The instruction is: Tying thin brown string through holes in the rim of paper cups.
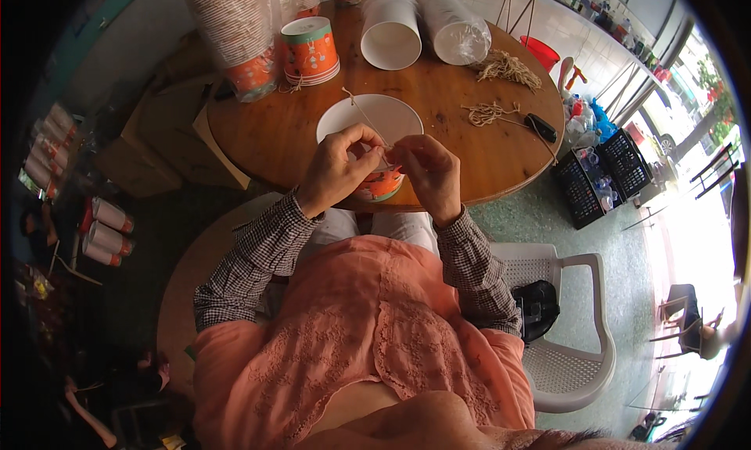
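Note:
Both my hands work over a paper bucket (pixel 381 188) at the table's near edge. Its white mouth faces up and its orange printed side shows below my fingers. A thin beige string (pixel 361 111) rises from my fingertips across the mouth. Thumb and forefinger of my left hand (pixel 335 168) are pinched on that string. My right hand (pixel 432 172) is closed just beside it, fingertips also at the string; the exact grip is partly hidden. Beyond, an orange paper bucket (pixel 310 55) stands upside down, with a bit of string at its base.
Tall bagged stacks of buckets (pixel 227 28) and two wrapped white stacks (pixel 391 39) occupy the table's far side. String bundles (pixel 508 68) and a dark small object (pixel 540 127) lie right. A white chair (pixel 575 364) stands right; a black crate (pixel 598 180) is beyond; cardboard boxes (pixel 149 145) left.

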